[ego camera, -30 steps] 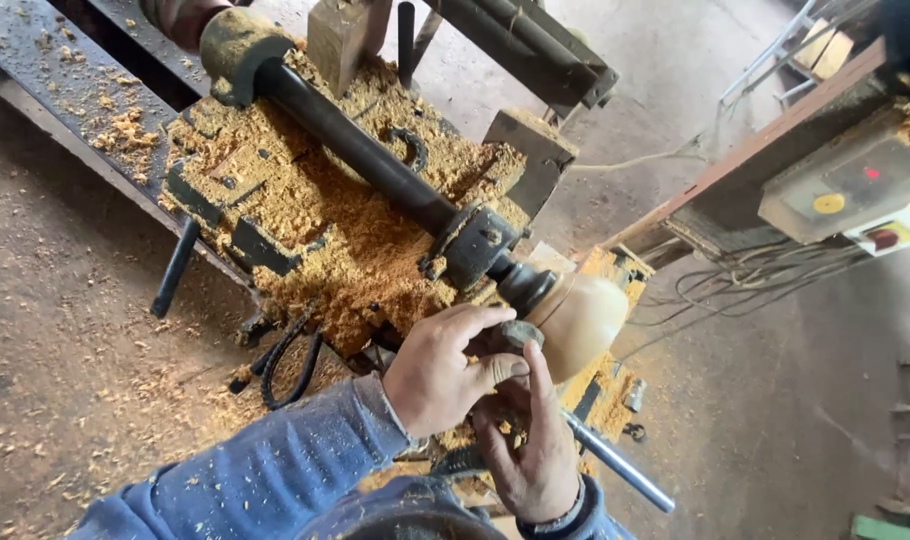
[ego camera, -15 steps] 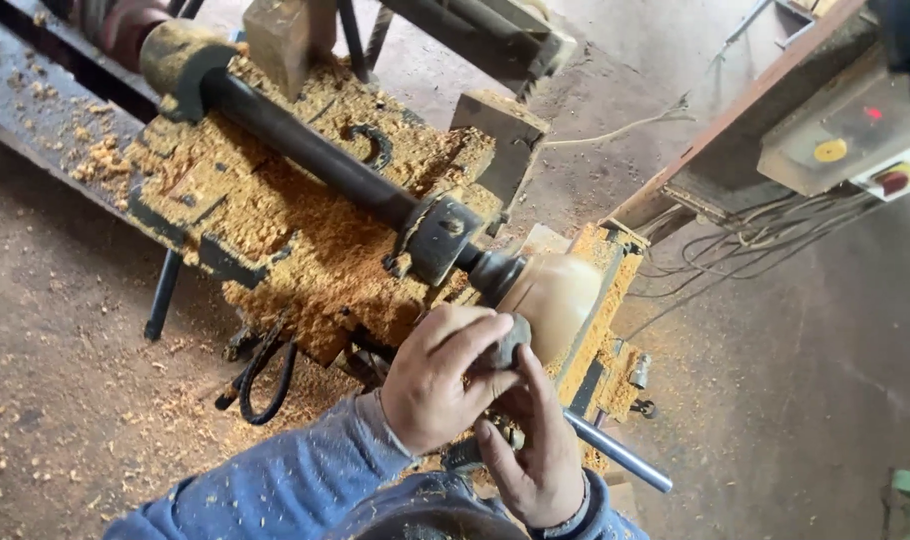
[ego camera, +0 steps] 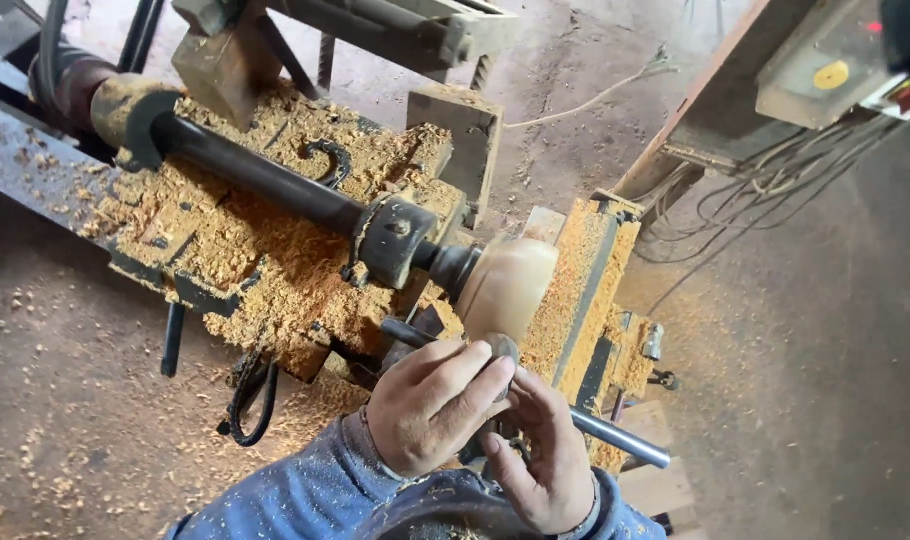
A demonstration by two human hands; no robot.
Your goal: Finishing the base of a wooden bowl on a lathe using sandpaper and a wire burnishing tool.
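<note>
The left hand [ego camera: 430, 405] was curled around a small grey disc-shaped piece [ego camera: 502, 349], pressing it to the pale rounded wooden workpiece [ego camera: 505, 285] mounted on the dark steel lathe spindle [ego camera: 265, 175]; the right hand [ego camera: 545, 450] sat just below, fingers loosely bent, its grip hidden; orange sawdust [ego camera: 265, 260] covered the lathe bed.

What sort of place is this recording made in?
Most likely a woodturning workshop. A lathe carries a pale rounded wood piece on its dark shaft, heaps of wood shavings cover the machine bed, and the dirt floor is strewn with chips. Both hands work at the wood.
</note>
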